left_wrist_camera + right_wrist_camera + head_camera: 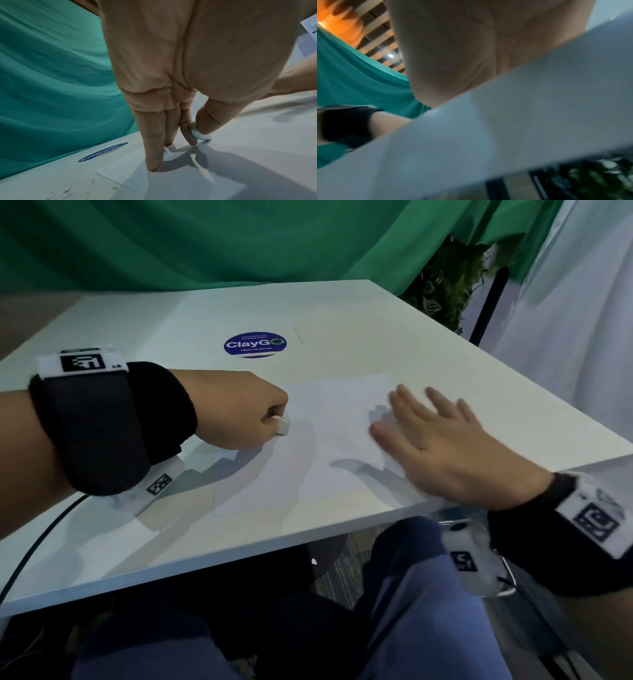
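Left grip (236, 409) pinches white piece (282, 426); right grip (445, 446) flat on paper (308, 446).

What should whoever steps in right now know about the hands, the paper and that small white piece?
Left hand: pinches a small white piece, perhaps an eraser, between thumb and forefinger; the other fingertips touch the paper.
Right hand: flat, fingers spread, on the sheet's right part; blurred.
Paper: flat on the white table, nearer the person than the blue sticker.
Done: cannot tell; the sheet looks almost blank.
Left: probably keep working the white piece over the sheet while the right hand pins it.
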`<state>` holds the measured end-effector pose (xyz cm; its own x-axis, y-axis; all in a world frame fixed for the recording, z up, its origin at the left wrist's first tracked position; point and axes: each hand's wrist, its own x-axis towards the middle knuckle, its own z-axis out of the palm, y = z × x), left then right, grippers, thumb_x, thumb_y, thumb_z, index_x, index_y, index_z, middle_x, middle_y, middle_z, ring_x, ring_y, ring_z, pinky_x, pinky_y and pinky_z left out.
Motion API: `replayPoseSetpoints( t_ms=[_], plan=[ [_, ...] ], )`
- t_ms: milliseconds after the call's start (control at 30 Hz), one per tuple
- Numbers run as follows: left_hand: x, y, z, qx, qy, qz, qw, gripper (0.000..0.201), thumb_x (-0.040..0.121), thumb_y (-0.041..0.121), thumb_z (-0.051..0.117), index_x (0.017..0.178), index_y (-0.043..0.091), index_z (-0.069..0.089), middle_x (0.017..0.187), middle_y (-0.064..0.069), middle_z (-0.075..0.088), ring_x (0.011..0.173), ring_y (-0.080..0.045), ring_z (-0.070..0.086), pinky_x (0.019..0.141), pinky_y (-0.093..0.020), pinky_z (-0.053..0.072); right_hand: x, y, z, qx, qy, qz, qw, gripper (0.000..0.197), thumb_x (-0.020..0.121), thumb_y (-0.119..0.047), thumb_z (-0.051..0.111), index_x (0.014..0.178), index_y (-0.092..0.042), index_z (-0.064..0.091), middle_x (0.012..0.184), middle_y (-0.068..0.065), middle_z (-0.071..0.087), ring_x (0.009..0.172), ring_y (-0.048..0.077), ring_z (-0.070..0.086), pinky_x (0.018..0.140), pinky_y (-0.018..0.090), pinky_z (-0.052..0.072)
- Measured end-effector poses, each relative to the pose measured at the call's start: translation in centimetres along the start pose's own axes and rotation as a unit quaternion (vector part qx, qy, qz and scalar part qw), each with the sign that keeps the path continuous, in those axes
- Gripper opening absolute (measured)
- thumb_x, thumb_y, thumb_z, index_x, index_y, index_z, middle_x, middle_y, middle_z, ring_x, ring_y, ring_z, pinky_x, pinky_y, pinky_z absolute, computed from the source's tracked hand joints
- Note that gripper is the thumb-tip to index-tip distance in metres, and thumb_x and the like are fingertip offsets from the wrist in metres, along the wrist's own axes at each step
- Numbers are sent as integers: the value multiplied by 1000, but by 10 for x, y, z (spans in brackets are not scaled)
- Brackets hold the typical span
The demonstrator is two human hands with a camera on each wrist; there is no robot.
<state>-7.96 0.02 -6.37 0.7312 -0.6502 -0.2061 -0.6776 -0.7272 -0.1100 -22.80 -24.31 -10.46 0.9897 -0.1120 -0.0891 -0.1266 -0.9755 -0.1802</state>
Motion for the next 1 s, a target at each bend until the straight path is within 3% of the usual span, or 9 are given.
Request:
replayPoseSetpoints(
  t_ms=[100, 233, 333, 467, 533, 667, 767, 867, 1000],
  plan=[
    [2, 8, -2, 0, 1, 8, 1000, 32, 105, 55, 42, 90, 29, 54, 84, 11, 60, 76, -11, 56, 63, -32, 35, -3, -41, 11, -1, -16, -77, 997, 94, 93, -82, 6, 168, -27, -3, 174, -12, -11, 160, 19, -16, 129, 53, -8],
    [0, 7, -3, 12, -5, 19, 1000, 28, 104, 51, 44, 90, 29, 53, 87, 10, 62, 79, -8, 56, 70, -34, 44, 1, -80, 28, -1, -23, -154, 988, 97, 94, -83, 14, 168, -23, -1, 175, -7, -7, 161, 20, -16, 128, 54, -9],
    [-2, 6, -6, 3, -18, 12, 1000, 28, 101, 53, 44, 90, 28, 54, 88, 11, 63, 81, -8, 57, 70, -33, 42, 5, -67, 25, -19, -31, -139, 990, 94, 93, -84, 11, 168, -29, 0, 175, -12, -7, 161, 20, -14, 128, 54, -9],
    [-3, -2, -7, -34, -29, -4, 999, 32, 98, 61, 45, 91, 31, 56, 107, 16, 69, 94, -14, 63, 87, -39, 51, 4, -13, 6, -32, -11, 4, 999, 100, 87, -87, -6, 168, -29, 2, 175, -11, -6, 161, 21, -14, 128, 55, -10],
    [-3, -3, -9, -65, -25, -12, 997, 34, 97, 63, 43, 90, 33, 56, 104, 18, 70, 94, -16, 64, 89, -41, 52, 2, 2, 1, -25, 12, 50, 998, 106, 84, -89, -9, 168, -26, 2, 175, -10, -6, 161, 22, -12, 128, 56, -8],
    [-6, 3, -14, -129, -8, -28, 991, 32, 101, 63, 39, 92, 37, 55, 79, 16, 69, 85, -14, 64, 80, -37, 50, 1, -34, 7, -5, 1, -21, 1000, 97, 91, -84, 1, 168, -26, -1, 174, -10, -9, 161, 21, -13, 129, 55, -8],
    [-7, 6, -13, -162, 7, -21, 987, 29, 104, 60, 37, 97, 36, 52, 84, 8, 71, 87, -18, 68, 83, -39, 51, 9, -78, 22, -8, -5, -105, 994, 89, 98, -77, 11, 168, -22, 4, 176, -6, -5, 161, 24, -11, 128, 57, -8],
    [-7, 8, -13, -169, 9, -15, 985, 27, 106, 56, 34, 100, 35, 50, 89, 6, 70, 86, -17, 66, 77, -38, 48, 17, -108, 35, -4, -2, -158, 987, 81, 103, -66, 15, 168, -19, 2, 176, -2, -1, 162, 29, -7, 127, 59, -7],
    [-8, 7, -14, -160, 1, -18, 987, 29, 105, 59, 32, 98, 36, 49, 88, 5, 70, 88, -20, 67, 80, -41, 50, 25, -91, 35, -17, -13, -109, 994, 90, 97, -78, 8, 168, -23, 0, 176, -5, -5, 162, 27, -9, 127, 58, -7]
  ],
)
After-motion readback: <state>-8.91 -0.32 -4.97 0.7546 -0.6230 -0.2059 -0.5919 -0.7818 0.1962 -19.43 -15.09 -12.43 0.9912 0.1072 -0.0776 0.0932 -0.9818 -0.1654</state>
